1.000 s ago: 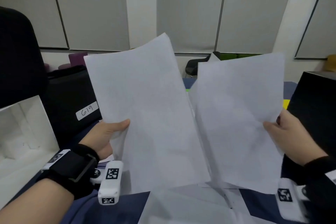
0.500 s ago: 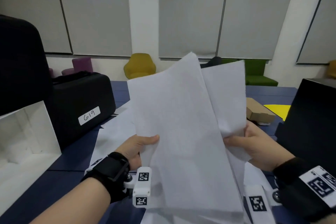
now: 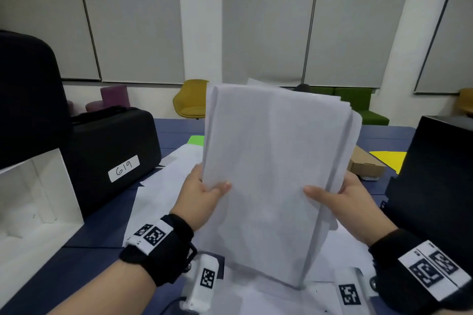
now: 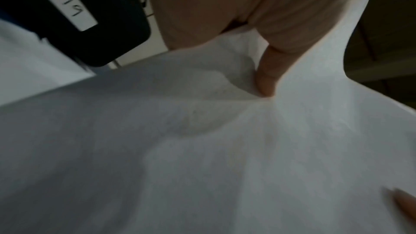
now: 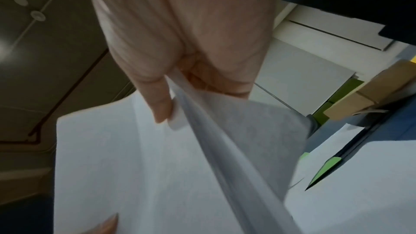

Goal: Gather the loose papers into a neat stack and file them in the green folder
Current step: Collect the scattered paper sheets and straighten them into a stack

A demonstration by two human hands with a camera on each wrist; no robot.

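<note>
Head view first: the left hand (image 3: 198,195) pinches the left edge of the stack of papers (image 3: 276,174), thumb laid on the front sheet, and the right hand (image 3: 350,202) clasps the right edge likewise, thumb in front and fingers behind. Held upright above the blue table (image 3: 102,227), the stack has sheets fanned slightly along its right side. More loose sheets (image 3: 163,186) lie flat on the table beneath. Behind the stack a corner of the green folder (image 3: 195,140) peeks out. A black case (image 3: 110,151) labelled 619 sits to the left, a cardboard box (image 3: 366,165) to the right.
</note>
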